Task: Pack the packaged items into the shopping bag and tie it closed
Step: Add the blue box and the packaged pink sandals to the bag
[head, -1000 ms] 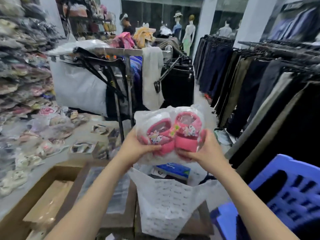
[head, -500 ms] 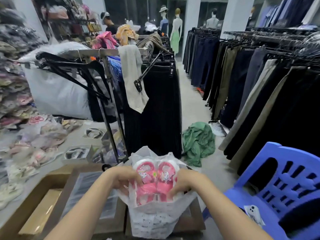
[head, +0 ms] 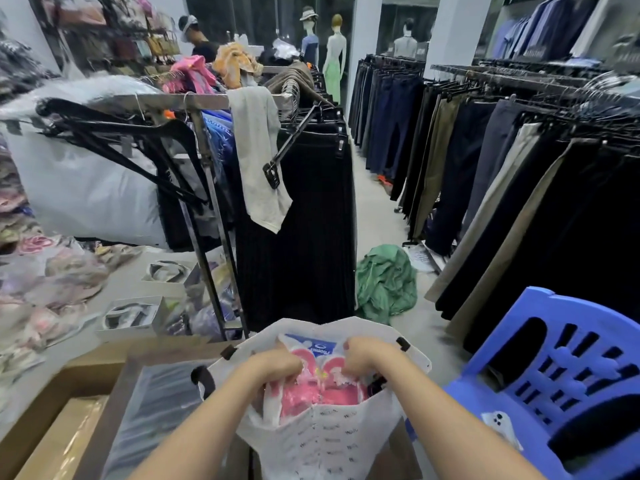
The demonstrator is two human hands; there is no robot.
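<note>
Both hands are down in the mouth of the white printed shopping bag [head: 325, 441]. Left hand [head: 277, 365] and right hand [head: 367, 355] each have fingers curled and clamped on the clear plastic wrap of one package of pink kids' sandals [head: 318, 386], one hand per side. The package sits inside the bag, top part showing above the near bag wall. Two sandals are in it, side by side, long axis running away from the camera; which end is the toe is too blurred to tell. Behind it in the bag is one blue-and-white packaged item [head: 311, 344], partly hidden. The bag stands upright on cardboard boxes [head: 69, 410], mouth open, two dark handle tabs on the far rim. One blue plastic chair [head: 561, 382] is just right of the bag, with one white phone [head: 502, 427] on its seat. One green garment [head: 386, 284] lies on the floor beyond.
</note>
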